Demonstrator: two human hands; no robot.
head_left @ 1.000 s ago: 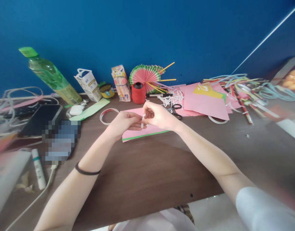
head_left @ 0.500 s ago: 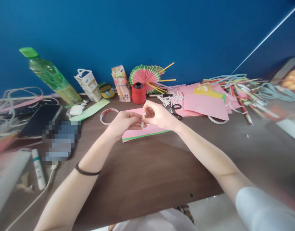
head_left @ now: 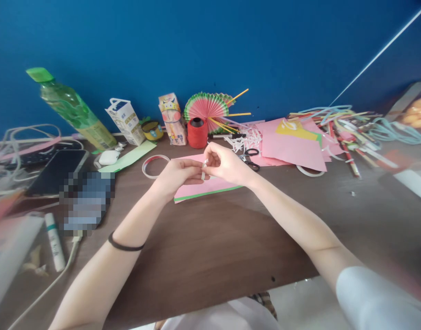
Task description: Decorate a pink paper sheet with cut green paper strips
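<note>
My left hand (head_left: 180, 176) and my right hand (head_left: 224, 164) meet fingertip to fingertip over the desk. Pinched between them is a small white strip (head_left: 203, 174), perhaps tape or paper; its exact kind is too small to make out. Under the hands lies a pink paper sheet with a green edge (head_left: 210, 187), partly covered by them. A roll of tape (head_left: 146, 169) rests just left of my left hand. Beside my right wrist are scissors with black handles (head_left: 252, 166), their blades partly hidden.
A red thread spool (head_left: 197, 134), a folded paper fan (head_left: 206, 105) and drink cartons (head_left: 172, 120) line the blue wall. Pink papers (head_left: 293, 149) and a heap of strips (head_left: 351, 133) lie right. Leftward are a green bottle (head_left: 73, 107), a phone (head_left: 59, 172) and a marker (head_left: 55, 243).
Both hands stay almost in place, with only a slight shift of the fingers around the white strip. Nothing else has visibly moved.
</note>
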